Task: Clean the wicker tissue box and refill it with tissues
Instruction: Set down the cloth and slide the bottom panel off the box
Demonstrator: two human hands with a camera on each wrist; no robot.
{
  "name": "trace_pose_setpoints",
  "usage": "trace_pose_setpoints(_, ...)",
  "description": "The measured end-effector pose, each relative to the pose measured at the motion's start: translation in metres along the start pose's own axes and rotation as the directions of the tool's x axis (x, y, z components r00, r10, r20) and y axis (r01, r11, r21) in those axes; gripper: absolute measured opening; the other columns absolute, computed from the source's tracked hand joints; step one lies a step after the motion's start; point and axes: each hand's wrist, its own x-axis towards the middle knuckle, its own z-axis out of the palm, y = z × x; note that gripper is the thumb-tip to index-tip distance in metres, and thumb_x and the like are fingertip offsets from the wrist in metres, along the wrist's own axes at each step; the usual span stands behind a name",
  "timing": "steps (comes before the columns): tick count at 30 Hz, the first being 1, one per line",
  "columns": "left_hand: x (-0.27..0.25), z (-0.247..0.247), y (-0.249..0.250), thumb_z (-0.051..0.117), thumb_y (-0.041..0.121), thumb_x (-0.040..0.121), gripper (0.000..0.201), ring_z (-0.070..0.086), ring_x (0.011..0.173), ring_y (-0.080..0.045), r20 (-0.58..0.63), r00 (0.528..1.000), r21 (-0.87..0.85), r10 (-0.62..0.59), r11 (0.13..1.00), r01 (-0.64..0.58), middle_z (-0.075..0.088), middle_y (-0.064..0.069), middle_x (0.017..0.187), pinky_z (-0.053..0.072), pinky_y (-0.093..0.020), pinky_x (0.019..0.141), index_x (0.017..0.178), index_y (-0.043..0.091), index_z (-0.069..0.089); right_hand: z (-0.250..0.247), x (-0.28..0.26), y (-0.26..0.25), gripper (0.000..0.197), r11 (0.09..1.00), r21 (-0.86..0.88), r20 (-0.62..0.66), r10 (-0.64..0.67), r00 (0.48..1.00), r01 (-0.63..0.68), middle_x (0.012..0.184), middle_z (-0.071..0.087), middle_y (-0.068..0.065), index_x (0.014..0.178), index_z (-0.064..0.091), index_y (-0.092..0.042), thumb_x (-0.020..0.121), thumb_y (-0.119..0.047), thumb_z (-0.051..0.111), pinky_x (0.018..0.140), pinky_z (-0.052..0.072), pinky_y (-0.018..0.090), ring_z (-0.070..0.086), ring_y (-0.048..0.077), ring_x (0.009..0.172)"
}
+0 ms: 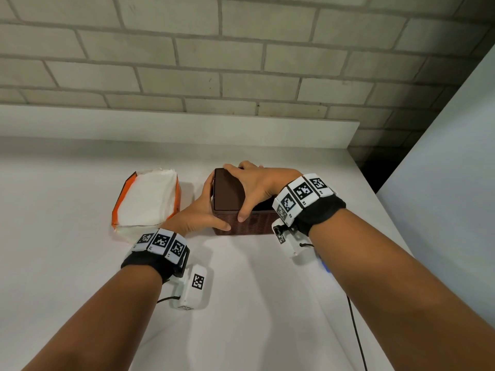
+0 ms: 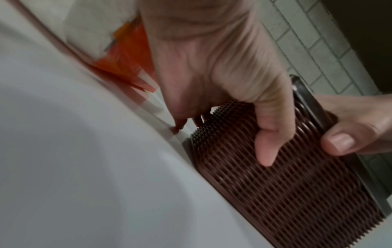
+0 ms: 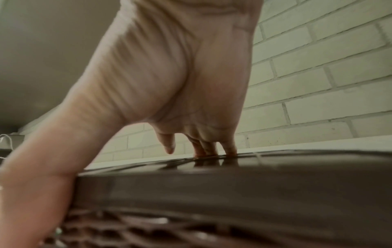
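A dark brown wicker tissue box [image 1: 249,223] stands on the white counter, its smooth brown lid [image 1: 227,190] on top. My left hand [image 1: 206,210] grips the box's left end, thumb across the woven front [image 2: 267,134]. My right hand [image 1: 257,183] spans the lid from above, thumb on the front edge [image 2: 339,142] and fingers at the far edge [image 3: 212,149]. To the left lies an opened orange-and-white pack of white tissues [image 1: 148,199], seen blurred in the left wrist view [image 2: 118,50].
The white counter [image 1: 80,263] runs back to a raised ledge [image 1: 187,124] under a pale brick wall. A white panel [image 1: 442,183] rises on the right, with a dark gap behind it. A black cable [image 1: 356,330] trails off the near right.
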Motion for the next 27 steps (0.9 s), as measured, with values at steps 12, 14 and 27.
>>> trace_pose_setpoints(12,0.003,-0.003,0.001,0.080,-0.002,0.062,0.109,0.050,0.109,-0.003,-0.055,0.993,0.108,-0.104,0.988,0.109,0.046,0.001,0.131,0.042,0.002,0.065,0.148,0.012,0.015,-0.018,-0.006,0.002,0.131,0.984,0.168,-0.114,-0.047,0.992,0.066,0.142,0.023,0.008,0.149,-0.007,-0.038,0.056,-0.039,0.086,0.110,0.036,0.047,0.024,0.028,0.136)
trace_pose_setpoints(14,0.002,-0.004,0.003,0.081,0.007,0.054,0.114,0.048,0.123,-0.014,-0.052,0.992,0.121,-0.114,0.985,0.119,0.047,-0.002,0.136,0.043,-0.004,0.072,0.148,0.014,0.017,-0.013,-0.007,0.000,0.132,0.980,0.184,-0.125,-0.055,0.991,0.078,0.141,0.023,0.008,0.149,-0.007,-0.038,0.056,-0.038,0.086,0.110,0.036,0.047,0.025,0.028,0.136)
trace_pose_setpoints(27,-0.017,-0.005,0.025,0.074,-0.006,0.069,0.131,0.008,0.148,-0.018,-0.062,0.989,0.124,-0.137,0.982,0.144,-0.004,0.001,0.161,0.028,-0.026,0.107,0.144,0.030,-0.027,-0.025,-0.048,0.017,0.129,0.585,0.720,-0.449,-0.019,0.894,0.374,0.158,0.016,0.010,0.148,-0.011,-0.042,0.062,-0.027,0.084,0.116,0.030,0.041,0.021,0.023,0.145)
